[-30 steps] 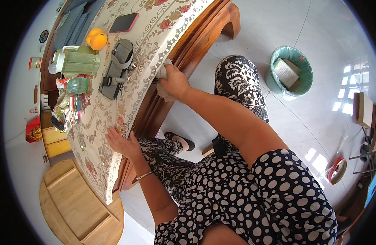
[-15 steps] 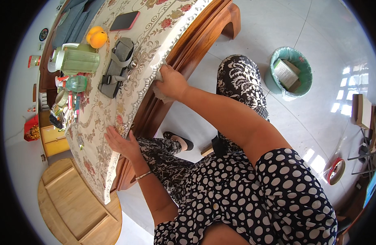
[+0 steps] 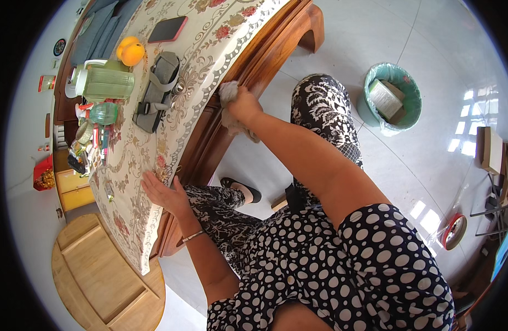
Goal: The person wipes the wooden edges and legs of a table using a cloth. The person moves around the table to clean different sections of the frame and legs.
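My right hand (image 3: 245, 106) is closed around a crumpled greyish cloth (image 3: 230, 94), which presses against the carved brown wooden side of the table (image 3: 268, 58). Part of the cloth hangs below my fingers. Flat on the edge of the floral tablecloth (image 3: 134, 193) rests my left hand (image 3: 164, 193), its fingers stretched out and holding nothing. The tablecloth's scalloped border runs along the table edge between my two hands.
On the table are a grey strap pouch (image 3: 157, 91), a phone (image 3: 168, 29), oranges (image 3: 131, 51), a green pitcher (image 3: 106, 83) and a green spray bottle (image 3: 103, 113). A lined green bin (image 3: 364, 107) stands on the floor at right; a round wooden stool-like top (image 3: 94, 270) is at lower left.
My right hand has shifted slightly right with the cloth, off the tablecloth border and onto the wooden side. More of the cloth shows now. My left hand has stayed in place.
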Demonstrator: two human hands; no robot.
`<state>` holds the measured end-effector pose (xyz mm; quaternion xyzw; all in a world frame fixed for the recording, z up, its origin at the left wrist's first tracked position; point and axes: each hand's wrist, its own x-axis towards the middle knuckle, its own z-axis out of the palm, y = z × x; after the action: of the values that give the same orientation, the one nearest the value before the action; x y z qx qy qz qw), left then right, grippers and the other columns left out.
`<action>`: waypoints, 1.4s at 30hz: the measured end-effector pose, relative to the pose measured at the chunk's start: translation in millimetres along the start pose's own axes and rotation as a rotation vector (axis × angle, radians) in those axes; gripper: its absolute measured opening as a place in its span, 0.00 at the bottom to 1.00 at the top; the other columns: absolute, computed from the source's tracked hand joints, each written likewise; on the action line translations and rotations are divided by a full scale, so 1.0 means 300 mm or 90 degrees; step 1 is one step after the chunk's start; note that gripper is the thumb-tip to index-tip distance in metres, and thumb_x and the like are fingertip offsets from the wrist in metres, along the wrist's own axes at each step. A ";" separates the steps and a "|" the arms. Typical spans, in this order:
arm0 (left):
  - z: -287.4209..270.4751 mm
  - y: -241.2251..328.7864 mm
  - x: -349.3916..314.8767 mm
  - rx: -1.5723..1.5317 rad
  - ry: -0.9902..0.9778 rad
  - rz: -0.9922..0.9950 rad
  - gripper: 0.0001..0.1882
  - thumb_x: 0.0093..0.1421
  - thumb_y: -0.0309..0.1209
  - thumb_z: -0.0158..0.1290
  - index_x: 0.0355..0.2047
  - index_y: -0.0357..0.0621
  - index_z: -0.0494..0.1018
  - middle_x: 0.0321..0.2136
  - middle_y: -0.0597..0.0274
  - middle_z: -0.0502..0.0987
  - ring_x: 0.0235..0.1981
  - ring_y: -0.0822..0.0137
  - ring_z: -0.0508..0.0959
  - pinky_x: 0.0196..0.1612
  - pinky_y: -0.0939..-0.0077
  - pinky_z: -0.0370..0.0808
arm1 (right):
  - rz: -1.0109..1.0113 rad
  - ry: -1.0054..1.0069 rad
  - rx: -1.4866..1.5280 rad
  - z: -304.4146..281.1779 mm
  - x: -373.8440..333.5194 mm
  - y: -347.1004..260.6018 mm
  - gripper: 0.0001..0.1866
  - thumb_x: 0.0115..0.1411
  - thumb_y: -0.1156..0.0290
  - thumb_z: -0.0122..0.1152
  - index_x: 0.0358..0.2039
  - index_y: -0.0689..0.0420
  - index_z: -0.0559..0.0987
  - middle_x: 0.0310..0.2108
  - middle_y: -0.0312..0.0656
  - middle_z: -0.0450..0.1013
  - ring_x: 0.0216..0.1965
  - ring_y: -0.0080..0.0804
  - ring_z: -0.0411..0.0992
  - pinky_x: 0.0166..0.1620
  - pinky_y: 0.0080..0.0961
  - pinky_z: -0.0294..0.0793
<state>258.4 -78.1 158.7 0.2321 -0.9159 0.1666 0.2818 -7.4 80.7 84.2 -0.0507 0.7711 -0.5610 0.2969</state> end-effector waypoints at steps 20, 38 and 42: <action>0.007 0.000 -0.005 0.009 0.011 0.007 0.43 0.53 0.39 0.62 0.65 0.38 0.56 0.63 0.47 0.60 0.64 0.40 0.57 0.63 0.45 0.55 | -0.296 0.102 0.045 0.082 -0.081 -0.065 0.22 0.50 0.71 0.62 0.46 0.60 0.68 0.47 0.58 0.68 0.44 0.57 0.72 0.48 0.45 0.73; 0.004 -0.007 0.001 -0.001 0.013 0.003 0.42 0.53 0.38 0.61 0.64 0.36 0.57 0.63 0.43 0.61 0.63 0.38 0.58 0.64 0.44 0.55 | -0.152 -0.078 -0.107 -0.014 -0.027 0.006 0.21 0.53 0.69 0.59 0.49 0.54 0.72 0.46 0.52 0.73 0.50 0.50 0.71 0.52 0.40 0.72; 0.000 -0.010 0.005 -0.015 0.011 0.013 0.41 0.52 0.34 0.62 0.64 0.37 0.57 0.64 0.45 0.59 0.64 0.39 0.57 0.63 0.44 0.55 | -0.194 -0.215 -0.347 -0.063 -0.006 0.026 0.22 0.55 0.66 0.58 0.50 0.56 0.72 0.52 0.52 0.70 0.48 0.49 0.73 0.49 0.40 0.74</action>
<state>259.0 -81.2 160.0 0.2178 -0.9178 0.1606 0.2904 -13.6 100.1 81.7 -0.3348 0.8161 -0.3559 0.3087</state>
